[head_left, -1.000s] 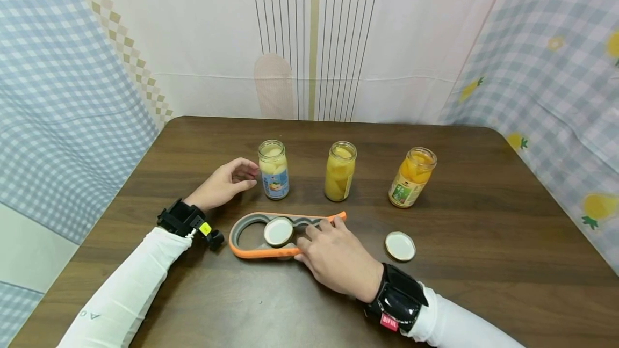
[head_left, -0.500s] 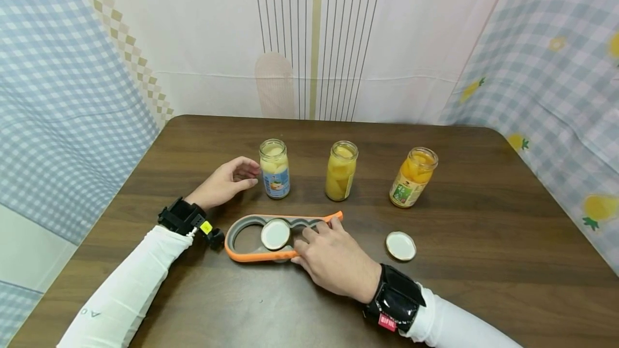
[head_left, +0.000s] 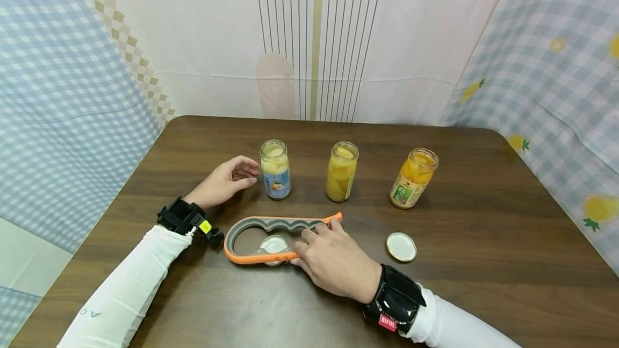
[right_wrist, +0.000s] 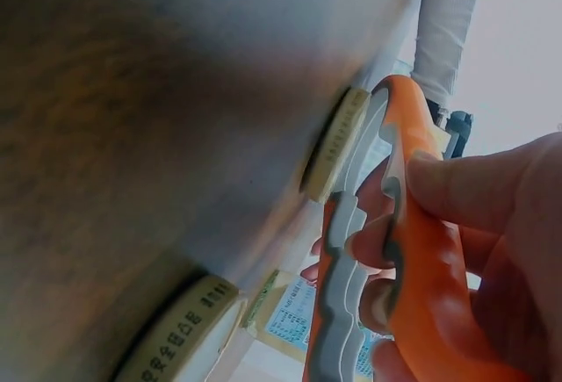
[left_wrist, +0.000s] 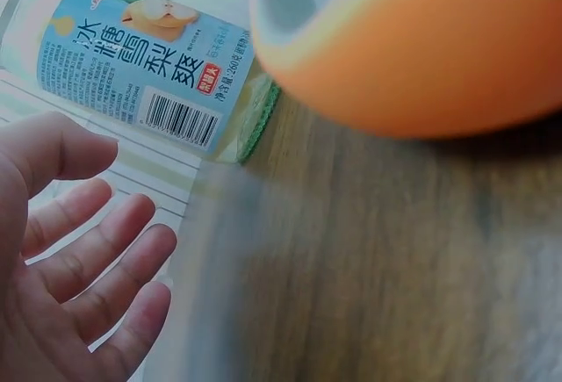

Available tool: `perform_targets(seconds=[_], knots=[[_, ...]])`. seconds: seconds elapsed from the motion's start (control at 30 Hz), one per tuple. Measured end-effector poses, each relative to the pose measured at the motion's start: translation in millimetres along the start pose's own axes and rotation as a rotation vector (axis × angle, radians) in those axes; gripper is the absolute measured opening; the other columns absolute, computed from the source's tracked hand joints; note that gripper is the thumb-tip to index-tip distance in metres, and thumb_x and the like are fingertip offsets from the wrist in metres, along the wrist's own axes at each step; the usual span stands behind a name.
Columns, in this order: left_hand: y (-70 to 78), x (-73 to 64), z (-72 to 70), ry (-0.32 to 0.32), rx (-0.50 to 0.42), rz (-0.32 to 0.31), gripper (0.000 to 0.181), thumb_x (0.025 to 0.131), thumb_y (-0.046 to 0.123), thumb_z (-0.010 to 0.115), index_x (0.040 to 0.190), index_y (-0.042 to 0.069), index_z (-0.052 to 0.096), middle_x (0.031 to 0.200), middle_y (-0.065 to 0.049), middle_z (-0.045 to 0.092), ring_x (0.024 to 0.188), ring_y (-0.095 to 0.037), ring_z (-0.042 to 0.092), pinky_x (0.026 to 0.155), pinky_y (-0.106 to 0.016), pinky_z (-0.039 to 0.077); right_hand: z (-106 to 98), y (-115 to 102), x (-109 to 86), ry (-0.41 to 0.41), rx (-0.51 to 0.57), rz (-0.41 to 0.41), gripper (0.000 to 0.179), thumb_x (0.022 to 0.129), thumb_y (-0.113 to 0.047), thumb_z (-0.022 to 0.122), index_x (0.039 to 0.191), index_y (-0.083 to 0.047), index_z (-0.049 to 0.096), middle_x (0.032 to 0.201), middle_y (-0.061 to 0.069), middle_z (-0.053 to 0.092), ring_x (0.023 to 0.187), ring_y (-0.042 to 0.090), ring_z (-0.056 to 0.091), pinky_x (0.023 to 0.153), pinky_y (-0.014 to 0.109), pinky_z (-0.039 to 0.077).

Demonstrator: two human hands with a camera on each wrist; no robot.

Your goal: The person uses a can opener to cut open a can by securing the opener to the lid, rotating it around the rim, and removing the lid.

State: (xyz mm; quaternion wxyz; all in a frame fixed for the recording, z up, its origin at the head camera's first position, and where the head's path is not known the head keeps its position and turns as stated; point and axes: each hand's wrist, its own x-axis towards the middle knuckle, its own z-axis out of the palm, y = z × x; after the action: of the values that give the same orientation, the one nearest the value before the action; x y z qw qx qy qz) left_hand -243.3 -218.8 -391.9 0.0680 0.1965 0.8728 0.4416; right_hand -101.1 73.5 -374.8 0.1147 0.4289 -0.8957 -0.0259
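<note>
My right hand (head_left: 340,262) grips an orange and grey jar opener (head_left: 249,259); in the right wrist view the thumb lies on one orange handle and fingers pass between the two. A white-faced lid (head_left: 273,244) shows through the opener's loop, its near part hidden behind the near handle. In the right wrist view this lid (right_wrist: 338,145) lies by the table, close to the opener. My left hand (head_left: 222,181), fingers relaxed and holding nothing, is beside a lidless jar with a blue label (head_left: 276,176). Pale fruit pieces fill that jar.
Two more lidless jars stand to the right: one with yellow pieces (head_left: 342,173), one with orange pieces and a cream label (head_left: 412,181). A second lid (head_left: 401,246) lies white side up on the wooden table (head_left: 483,219), right of my right hand.
The jar opener has shifted slightly left and toward me. The lid that sat between its handles has come out and dropped lower, beneath the loop. My left hand stays almost still.
</note>
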Motion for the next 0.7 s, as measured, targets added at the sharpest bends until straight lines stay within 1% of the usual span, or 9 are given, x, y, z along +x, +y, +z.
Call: perform_targets(seconds=[0.07,0.17,0.27,0.3,0.4,0.5,0.53,0.6,0.7], knots=[[-0.3,0.0,-0.7,0.002,0.001,-0.002,0.033,0.101,0.013,0.063,0.131,0.002,0.056,0.125,-0.019,0.065,0.117,-0.031,0.061,0.1,-0.046,0.048,0,0,-0.3,0.001,0.005,0.002,0.025,0.1,-0.043,0.061,0.086,-0.023,0.066,0.091,-0.004,0.068,0.082,0.018,0.063,0.076,0.041,0.046],[-0.8,0.3,-2.1,0.007,-0.002,-0.003,0.034,0.1,0.013,0.063,0.131,0.0,0.056,0.125,-0.019,0.065,0.116,-0.031,0.061,0.1,-0.045,0.048,0,0,-0.9,-0.003,-0.006,-0.017,0.026,0.101,-0.042,0.06,0.091,-0.021,0.07,0.092,-0.003,0.069,0.088,0.02,0.065,0.087,0.045,0.051],[-1.4,0.2,-3.7,0.014,-0.009,-0.003,0.034,0.1,0.013,0.064,0.13,-0.001,0.056,0.125,-0.019,0.065,0.116,-0.03,0.062,0.099,-0.044,0.048,1,1,-1.0,0.001,-0.025,-0.033,0.027,0.102,-0.042,0.059,0.096,-0.019,0.073,0.094,-0.003,0.07,0.095,0.021,0.065,0.1,0.053,0.051],[-1.6,0.2,-4.1,0.016,-0.011,-0.004,0.034,0.1,0.013,0.064,0.13,-0.001,0.056,0.125,-0.02,0.065,0.115,-0.031,0.062,0.099,-0.044,0.048,2,2,-1.1,0.004,-0.032,-0.038,0.027,0.102,-0.041,0.059,0.097,-0.019,0.073,0.094,-0.003,0.071,0.096,0.021,0.064,0.102,0.057,0.05],[-1.8,-0.1,-5.5,0.019,-0.009,-0.006,0.034,0.1,0.014,0.064,0.131,0.0,0.056,0.125,-0.019,0.066,0.115,-0.03,0.062,0.098,-0.041,0.048,0,5,-0.8,0.022,-0.029,-0.036,0.026,0.101,-0.042,0.061,0.095,-0.02,0.073,0.095,-0.005,0.071,0.095,0.02,0.063,0.102,0.056,0.051],[-1.3,-0.6,-6.5,0.022,-0.002,-0.009,0.034,0.1,0.015,0.064,0.131,0.001,0.056,0.124,-0.019,0.066,0.115,-0.03,0.062,0.096,-0.038,0.049,-3,8,-0.8,0.05,-0.006,-0.045,0.025,0.101,-0.041,0.062,0.092,-0.02,0.071,0.093,-0.006,0.07,0.093,0.019,0.062,0.1,0.052,0.052],[-1.0,-1.0,-6.7,0.024,-0.001,-0.007,0.035,0.101,0.015,0.064,0.131,0.001,0.056,0.124,-0.019,0.066,0.115,-0.029,0.062,0.096,-0.037,0.049,-5,9,-0.9,0.06,0.004,-0.05,0.025,0.101,-0.041,0.062,0.09,-0.02,0.07,0.091,-0.006,0.069,0.091,0.018,0.061,0.098,0.049,0.053],[-1.0,-1.7,-7.3,0.029,0.003,-0.005,0.035,0.101,0.015,0.064,0.131,0.001,0.056,0.124,-0.019,0.066,0.115,-0.029,0.062,0.095,-0.035,0.049,-9,12,-1.6,0.081,0.022,-0.057,0.024,0.1,-0.041,0.063,0.088,-0.021,0.068,0.087,-0.007,0.066,0.085,0.016,0.058,0.086,0.039,0.055],[-1.4,-1.9,-8.3,0.035,0.006,-0.005,0.035,0.101,0.016,0.064,0.131,0.001,0.056,0.124,-0.019,0.067,0.114,-0.029,0.062,0.094,-0.032,0.05,-16,17,-3.4,0.114,0.043,-0.061,0.023,0.097,-0.041,0.067,0.086,-0.021,0.068,0.083,-0.007,0.061,0.077,0.013,0.05,0.067,0.027,0.048]])
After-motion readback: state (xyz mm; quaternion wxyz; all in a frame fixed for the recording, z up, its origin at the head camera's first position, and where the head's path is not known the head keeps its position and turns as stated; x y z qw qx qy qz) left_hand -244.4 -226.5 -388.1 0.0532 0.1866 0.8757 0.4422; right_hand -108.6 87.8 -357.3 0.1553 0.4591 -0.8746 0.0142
